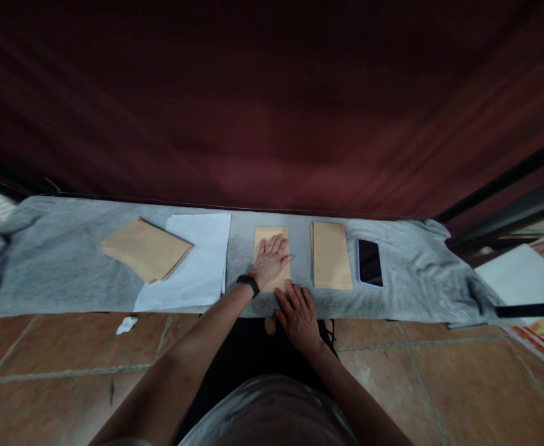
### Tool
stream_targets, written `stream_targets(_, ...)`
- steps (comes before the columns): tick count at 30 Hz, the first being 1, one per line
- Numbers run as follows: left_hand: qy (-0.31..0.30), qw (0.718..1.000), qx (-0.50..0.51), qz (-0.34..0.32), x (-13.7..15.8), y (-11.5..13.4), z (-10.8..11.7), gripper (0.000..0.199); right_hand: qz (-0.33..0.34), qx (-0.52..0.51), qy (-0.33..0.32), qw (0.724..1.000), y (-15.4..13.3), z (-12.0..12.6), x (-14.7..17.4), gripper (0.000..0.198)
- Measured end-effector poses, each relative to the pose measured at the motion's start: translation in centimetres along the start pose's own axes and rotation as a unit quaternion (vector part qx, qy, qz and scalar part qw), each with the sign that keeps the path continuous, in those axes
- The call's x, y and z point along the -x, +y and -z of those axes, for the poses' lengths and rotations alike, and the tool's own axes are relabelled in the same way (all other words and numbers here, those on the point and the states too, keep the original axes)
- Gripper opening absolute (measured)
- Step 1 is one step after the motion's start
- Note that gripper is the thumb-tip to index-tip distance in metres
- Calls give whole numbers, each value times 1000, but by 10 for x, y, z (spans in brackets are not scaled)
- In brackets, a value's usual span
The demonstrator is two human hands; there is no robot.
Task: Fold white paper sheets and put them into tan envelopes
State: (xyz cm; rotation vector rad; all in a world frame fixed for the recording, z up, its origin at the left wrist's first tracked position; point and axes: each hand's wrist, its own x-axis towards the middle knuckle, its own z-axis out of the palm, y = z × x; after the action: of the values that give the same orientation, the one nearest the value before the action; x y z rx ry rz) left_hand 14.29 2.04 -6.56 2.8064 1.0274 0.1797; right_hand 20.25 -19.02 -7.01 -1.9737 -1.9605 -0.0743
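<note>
A tan paper envelope (263,233) lies upright on the grey cloth in front of me, partly covered by my left hand (271,260). That hand rests flat on it with the fingers stretched out, a black band around its wrist. My right hand (298,314) is by the cloth's front edge, fingers spread, its fingertips at the envelope's lower right corner; whether they touch it I cannot tell. To the right is a small stack of tan envelopes (331,257). Another pile of tan envelopes (146,249) lies slanted over white paper sheets (202,260) on the left.
A phone (369,262) with a dark screen lies right of the envelope stack. Grey cloth (58,260) covers the long narrow surface. Dark red fabric (272,136) hangs behind it. Below are brown floor tiles (374,365) with a white scrap (127,324).
</note>
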Motion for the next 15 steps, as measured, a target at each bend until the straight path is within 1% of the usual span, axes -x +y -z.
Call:
stream_targets(8,-30,999,6,21,-18,-4,6,65,-8,-1,-2,1000,0,-4,1,53)
stream_targets(15,-21,1000,11,17,-23,-5,4,64,-8,3,-2,1000,0,-4,0,53)
